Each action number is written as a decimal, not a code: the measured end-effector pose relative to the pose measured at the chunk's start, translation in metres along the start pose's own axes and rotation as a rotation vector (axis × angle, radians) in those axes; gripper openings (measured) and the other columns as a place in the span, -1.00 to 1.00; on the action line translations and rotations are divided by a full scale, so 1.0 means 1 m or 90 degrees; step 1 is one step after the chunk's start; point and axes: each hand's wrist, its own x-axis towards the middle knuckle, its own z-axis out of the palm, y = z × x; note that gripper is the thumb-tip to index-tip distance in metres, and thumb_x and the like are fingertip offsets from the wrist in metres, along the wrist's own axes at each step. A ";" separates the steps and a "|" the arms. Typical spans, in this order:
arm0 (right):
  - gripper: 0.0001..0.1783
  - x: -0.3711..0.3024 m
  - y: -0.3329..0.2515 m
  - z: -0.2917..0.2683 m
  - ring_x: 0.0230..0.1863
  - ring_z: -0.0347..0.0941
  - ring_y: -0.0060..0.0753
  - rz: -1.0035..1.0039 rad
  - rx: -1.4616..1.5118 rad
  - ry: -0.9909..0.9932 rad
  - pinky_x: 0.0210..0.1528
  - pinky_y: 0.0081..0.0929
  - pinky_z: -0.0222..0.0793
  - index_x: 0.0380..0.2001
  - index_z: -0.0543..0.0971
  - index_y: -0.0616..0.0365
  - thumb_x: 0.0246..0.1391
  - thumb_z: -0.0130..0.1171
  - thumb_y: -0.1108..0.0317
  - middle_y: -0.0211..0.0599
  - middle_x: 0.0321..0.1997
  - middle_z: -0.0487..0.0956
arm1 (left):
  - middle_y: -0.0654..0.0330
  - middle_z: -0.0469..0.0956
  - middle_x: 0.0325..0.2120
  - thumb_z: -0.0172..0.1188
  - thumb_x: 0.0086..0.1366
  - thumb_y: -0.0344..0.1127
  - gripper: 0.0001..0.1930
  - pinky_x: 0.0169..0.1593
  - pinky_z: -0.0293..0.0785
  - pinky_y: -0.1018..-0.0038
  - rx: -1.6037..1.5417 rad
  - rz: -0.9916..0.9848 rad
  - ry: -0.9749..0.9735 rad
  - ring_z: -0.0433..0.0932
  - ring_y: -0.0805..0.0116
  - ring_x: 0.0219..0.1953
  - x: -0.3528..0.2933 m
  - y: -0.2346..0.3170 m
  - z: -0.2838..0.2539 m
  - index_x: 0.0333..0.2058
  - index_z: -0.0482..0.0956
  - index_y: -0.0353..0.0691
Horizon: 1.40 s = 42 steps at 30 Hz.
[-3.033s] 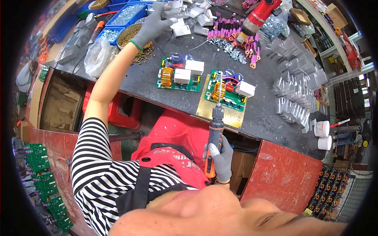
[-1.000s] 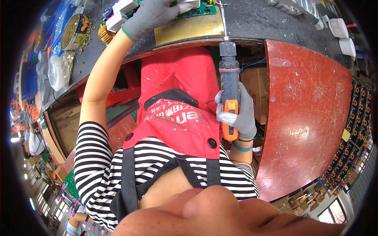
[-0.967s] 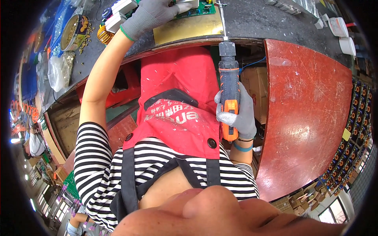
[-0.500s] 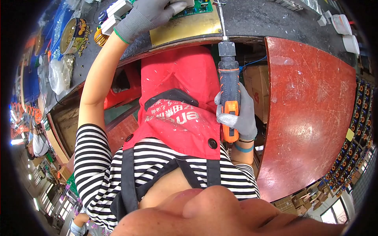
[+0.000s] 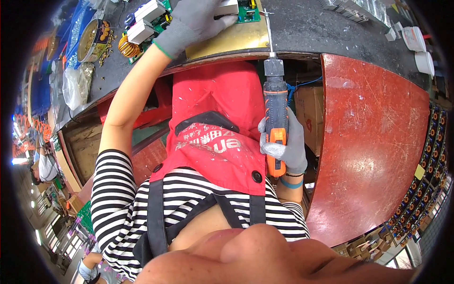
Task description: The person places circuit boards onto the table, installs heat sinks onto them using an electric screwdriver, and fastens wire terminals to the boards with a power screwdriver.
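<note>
Screwdriver [image 5: 275,106], powered and black with orange trim, sits in the right hand [image 5: 294,146], whose gloved fingers I see wrapped around its handle. Its long bit [image 5: 270,35] points away from the body, over the black workbench [image 5: 307,28], with the tip just beside the right edge of a green circuit board [image 5: 249,14]. That board is on a gold-coloured plate [image 5: 236,40] near the bench's front edge. From my remote seat I find the left hand [image 5: 194,23] over the board's left part, thumb just beside a white block [image 5: 228,7]; the upper edge cuts off its other fingers, so I cannot tell whether it grips anything. To its left I see a 2nd board [image 5: 168,5] bearing 2 white boxes [image 5: 141,31] and a copper coil [image 5: 128,46].
</note>
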 end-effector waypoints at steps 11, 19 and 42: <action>-0.22 0.004 0.005 0.014 -0.47 0.51 -0.50 0.027 -0.057 -0.013 -0.43 -0.48 0.52 0.12 0.35 0.28 -0.29 0.33 0.43 -0.21 -0.27 0.53 | -0.07 0.55 -0.26 0.27 0.28 -0.18 -0.54 -0.13 0.48 0.19 -0.215 0.065 0.000 0.56 -0.12 -0.17 -0.003 -0.029 -0.009 0.10 0.50 -0.24; -0.25 0.023 0.007 0.022 -0.43 0.50 -0.53 -0.020 -0.160 -0.016 -0.37 -0.52 0.51 0.11 0.38 0.28 -0.28 0.35 0.50 -0.25 -0.26 0.56 | -0.10 0.53 -0.23 0.18 0.34 -0.17 -0.56 -0.13 0.45 0.16 -0.208 0.076 0.027 0.54 -0.14 -0.15 -0.006 -0.040 0.002 0.13 0.50 -0.23; 0.13 0.034 0.011 0.036 -0.19 0.62 -0.04 0.001 -0.430 0.065 -0.09 -0.29 0.54 0.28 0.18 0.38 -0.29 0.57 0.12 0.12 -0.14 0.58 | -0.09 0.56 -0.24 0.42 0.00 -0.28 -0.40 -0.14 0.51 0.18 -0.174 0.098 0.073 0.56 -0.15 -0.18 -0.008 -0.034 0.005 0.08 0.53 -0.24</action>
